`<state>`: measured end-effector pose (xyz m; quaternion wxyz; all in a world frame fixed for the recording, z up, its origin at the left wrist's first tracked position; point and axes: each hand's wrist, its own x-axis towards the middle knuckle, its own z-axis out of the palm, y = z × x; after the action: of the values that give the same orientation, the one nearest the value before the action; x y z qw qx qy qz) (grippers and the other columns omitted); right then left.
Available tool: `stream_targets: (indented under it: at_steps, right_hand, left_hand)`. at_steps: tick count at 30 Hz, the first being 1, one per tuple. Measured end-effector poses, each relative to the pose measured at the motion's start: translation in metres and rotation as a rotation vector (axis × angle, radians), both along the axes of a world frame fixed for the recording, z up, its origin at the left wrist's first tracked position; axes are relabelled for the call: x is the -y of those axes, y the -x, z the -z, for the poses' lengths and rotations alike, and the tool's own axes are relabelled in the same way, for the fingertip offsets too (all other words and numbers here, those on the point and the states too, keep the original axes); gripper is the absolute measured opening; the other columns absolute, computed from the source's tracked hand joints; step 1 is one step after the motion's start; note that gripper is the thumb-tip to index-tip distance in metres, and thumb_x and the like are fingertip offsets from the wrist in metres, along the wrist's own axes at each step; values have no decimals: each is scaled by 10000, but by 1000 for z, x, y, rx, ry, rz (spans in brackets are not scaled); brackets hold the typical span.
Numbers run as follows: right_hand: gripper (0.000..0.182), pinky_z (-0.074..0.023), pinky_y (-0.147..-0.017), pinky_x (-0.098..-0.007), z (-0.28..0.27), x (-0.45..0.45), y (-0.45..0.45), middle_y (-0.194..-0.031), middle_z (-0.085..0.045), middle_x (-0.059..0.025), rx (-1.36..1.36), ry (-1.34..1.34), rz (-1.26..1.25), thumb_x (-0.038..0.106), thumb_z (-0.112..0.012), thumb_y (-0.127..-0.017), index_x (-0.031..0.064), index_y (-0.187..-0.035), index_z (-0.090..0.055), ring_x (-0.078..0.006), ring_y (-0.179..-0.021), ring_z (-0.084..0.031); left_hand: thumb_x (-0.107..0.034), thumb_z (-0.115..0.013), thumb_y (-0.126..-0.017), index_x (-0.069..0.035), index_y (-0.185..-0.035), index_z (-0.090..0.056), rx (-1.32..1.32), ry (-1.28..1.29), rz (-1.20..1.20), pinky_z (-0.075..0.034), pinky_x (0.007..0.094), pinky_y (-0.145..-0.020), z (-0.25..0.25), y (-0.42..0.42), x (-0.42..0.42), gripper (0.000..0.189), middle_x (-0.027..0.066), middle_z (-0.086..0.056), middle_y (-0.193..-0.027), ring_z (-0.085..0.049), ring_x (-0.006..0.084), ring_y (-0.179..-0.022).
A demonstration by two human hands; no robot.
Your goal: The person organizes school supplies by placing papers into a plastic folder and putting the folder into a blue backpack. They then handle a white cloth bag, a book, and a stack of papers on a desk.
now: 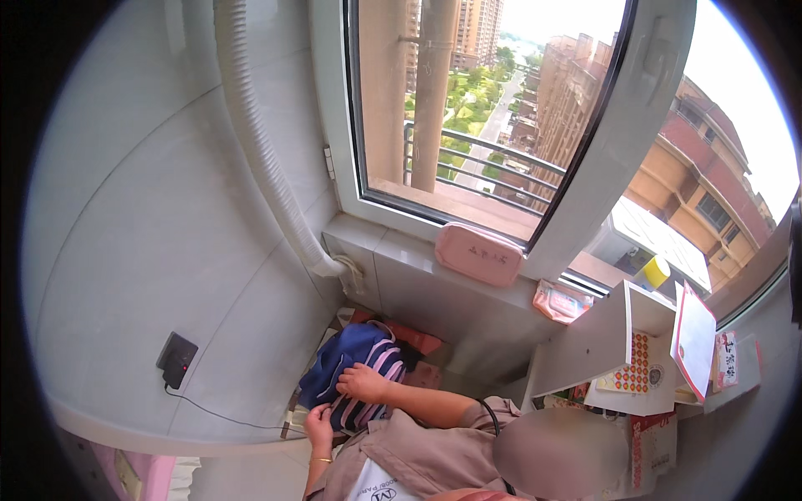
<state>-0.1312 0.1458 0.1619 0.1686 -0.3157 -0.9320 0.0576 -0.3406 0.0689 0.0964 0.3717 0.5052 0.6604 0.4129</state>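
A navy blue fabric bag (pixel 335 357), which looks like a backpack, has pink and white stripes on its side. It rests low in the corner below the window. My right hand (pixel 364 383) lies over the bag's front, its bent fingers gripping the fabric near a light seam. At the bag's lower left edge, my left hand (pixel 319 423), with a gold bracelet on the wrist, pinches the bag between thumb and fingers. What exactly the fingertips hold is too small to tell. The bag's underside is hidden.
A pink pouch (pixel 479 253) and a wipes packet (pixel 562 302) sit on the windowsill. To the right stands a white shelf unit (pixel 579 351) with a sticker sheet (pixel 631 366). A black charger (pixel 175 369) on the left wall trails a cable. A ribbed white hose (pixel 269 150) runs down the corner.
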Motion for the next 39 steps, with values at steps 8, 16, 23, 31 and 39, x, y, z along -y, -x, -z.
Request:
stream_targets:
  at_steps: [8, 16, 23, 31, 39]
  right_hand:
    - [152, -400, -770, -340, -6, 3, 5, -853, -552, -3, 30, 17, 34, 249, -633, -731, 164, -846, -583, -185, -904, -545]
    - [131, -395, -771, -344, -9, 4, 13, -848, -557, 6, 85, 30, 76, 251, -621, -738, 168, -830, -582, -176, -896, -549]
    - [166, -392, -781, -332, -6, 11, 10, -858, -566, 15, 125, 47, 152, 270, -665, -725, 166, -826, -584, -170, -894, -548]
    - [162, -388, -799, -343, -11, 19, 15, -861, -567, 12, 129, 95, 191, 243, -680, -716, 168, -829, -592, -186, -917, -539]
    - [177, -383, -803, -344, -2, 40, -15, -859, -568, 13, 92, 160, 224, 214, -692, -706, 173, -856, -608, -193, -917, -529]
  left_hand:
    - [13, -559, -896, 59, -1035, -621, 447, 187, -98, -509, 233, -712, 45, 45, 41, 160, 95, -672, -895, -637, 146, -782]
    - [-41, -593, -879, 53, -1043, -611, 557, 379, -70, -522, 242, -667, 115, 63, 57, 189, 94, -662, -867, -648, 163, -772]
    - [-43, -622, -824, 15, -874, -639, 396, 420, -107, -444, 253, -519, 132, 44, 37, 79, 58, -636, -737, -558, 129, -579]
    - [-95, -602, -795, 2, -827, -621, 40, 182, 92, -442, 323, -467, 168, 48, 20, 104, 86, -590, -635, -579, 185, -522]
    - [-178, -545, -906, -4, -1133, -557, 540, 255, -170, -482, 305, -710, 159, 42, 3, 287, 106, -617, -1049, -609, 195, -904]
